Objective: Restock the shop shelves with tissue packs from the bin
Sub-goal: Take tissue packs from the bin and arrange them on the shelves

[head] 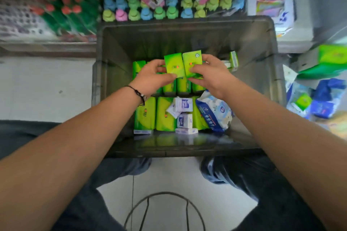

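Observation:
A dark grey bin (105, 88) stands on the floor in front of me, holding several green tissue packs (165, 116), small white and purple packs (185, 104) and a blue and white bag (216, 112). Above the bin, my left hand (150, 78) pinches one small green tissue pack (173, 63). My right hand (212, 77) pinches a second green tissue pack (192, 61) beside it. The two packs are held side by side, edges touching.
A low shelf behind the bin carries bottles with coloured caps (159, 3) and green bottles with red caps (71, 11). A white box (272, 3) stands at the right. More green and blue packs (323, 95) lie on the floor to the right. A wire stool ring (165, 195) sits between my legs.

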`<state>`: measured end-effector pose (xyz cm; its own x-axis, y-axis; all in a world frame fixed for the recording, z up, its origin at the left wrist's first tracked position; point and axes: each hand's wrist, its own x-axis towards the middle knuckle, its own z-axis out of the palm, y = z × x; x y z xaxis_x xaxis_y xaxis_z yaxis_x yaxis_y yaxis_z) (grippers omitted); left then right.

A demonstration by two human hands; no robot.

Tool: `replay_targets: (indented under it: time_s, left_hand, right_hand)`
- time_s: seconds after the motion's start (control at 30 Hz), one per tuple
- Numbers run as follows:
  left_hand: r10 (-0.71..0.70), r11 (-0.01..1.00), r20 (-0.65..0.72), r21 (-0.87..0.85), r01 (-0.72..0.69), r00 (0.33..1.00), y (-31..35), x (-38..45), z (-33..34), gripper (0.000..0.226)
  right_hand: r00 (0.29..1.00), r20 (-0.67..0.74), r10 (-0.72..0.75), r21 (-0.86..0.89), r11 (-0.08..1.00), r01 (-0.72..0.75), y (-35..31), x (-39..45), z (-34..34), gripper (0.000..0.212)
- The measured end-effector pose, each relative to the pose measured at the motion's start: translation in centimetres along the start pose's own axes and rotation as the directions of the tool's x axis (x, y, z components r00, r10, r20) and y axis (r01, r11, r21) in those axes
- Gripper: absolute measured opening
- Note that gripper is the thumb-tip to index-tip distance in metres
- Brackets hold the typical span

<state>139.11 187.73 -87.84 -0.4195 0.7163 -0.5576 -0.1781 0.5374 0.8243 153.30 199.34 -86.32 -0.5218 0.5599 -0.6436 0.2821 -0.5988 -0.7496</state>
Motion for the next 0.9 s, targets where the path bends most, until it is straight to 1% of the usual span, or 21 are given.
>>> replay_targets:
  time_s: [0.07, 0.13, 0.23, 0.3, 0.4, 0.5, 0.57, 0.67, 0.77, 0.9]
  left_hand:
    - [0.095, 0.995, 0.013, -0.034, -0.094, 0.995, 2.7, -2.1, -0.2, 0.034]
    - [0.185, 0.981, 0.004, -0.056, -0.184, 0.983, 5.6, -4.2, -0.4, 0.030]
    - [0.307, 0.948, -0.002, -0.092, -0.305, 0.952, 10.5, -7.5, -0.6, 0.034]
    - [0.390, 0.917, 0.013, -0.092, -0.388, 0.921, 14.1, -9.7, -0.3, 0.036]
    - [0.507, 0.858, 0.037, -0.119, -0.500, 0.861, 19.9, -12.9, 0.3, 0.046]
    - [0.606, 0.794, 0.069, -0.109, -0.598, 0.792, 25.6, -16.0, 1.3, 0.042]
    - [0.664, 0.748, 0.091, -0.087, -0.658, 0.742, 29.0, -18.1, 1.9, 0.041]
    - [0.736, 0.677, 0.080, -0.070, -0.732, 0.673, 33.1, -20.5, 2.6, 0.041]
    - [0.769, 0.639, 0.080, -0.075, -0.765, 0.635, 36.2, -22.7, 3.0, 0.045]
    - [0.796, 0.604, 0.097, -0.070, -0.794, 0.597, 39.1, -24.9, 3.3, 0.042]
  right_hand:
    - [0.996, 0.036, -0.084, 0.033, 0.996, 0.083, -2.6, -2.5, 0.0, 0.027]
    - [0.983, 0.068, -0.171, 0.083, 0.983, 0.165, -5.5, -5.4, -0.1, 0.026]
    - [0.956, 0.082, -0.282, 0.137, 0.953, 0.270, -9.8, -10.0, -0.3, 0.027]
    - [0.933, 0.082, -0.350, 0.163, 0.928, 0.334, -12.9, -13.0, -0.7, 0.029]
    - [0.882, 0.063, -0.468, 0.158, 0.877, 0.454, -17.5, -17.6, -1.2, 0.032]
    - [0.814, 0.046, -0.579, 0.115, 0.813, 0.571, -21.9, -22.1, -1.5, 0.029]
    - [0.771, 0.040, -0.636, 0.084, 0.771, 0.632, -24.5, -24.6, -1.8, 0.029]
    - [0.711, 0.041, -0.702, 0.063, 0.712, 0.699, -27.9, -28.1, -2.3, 0.026]
    - [0.659, 0.037, -0.751, 0.027, 0.660, 0.751, -30.4, -30.8, -2.6, 0.027]
    - [0.616, 0.040, -0.787, -0.021, 0.616, 0.788, -32.6, -33.2, -2.7, 0.028]
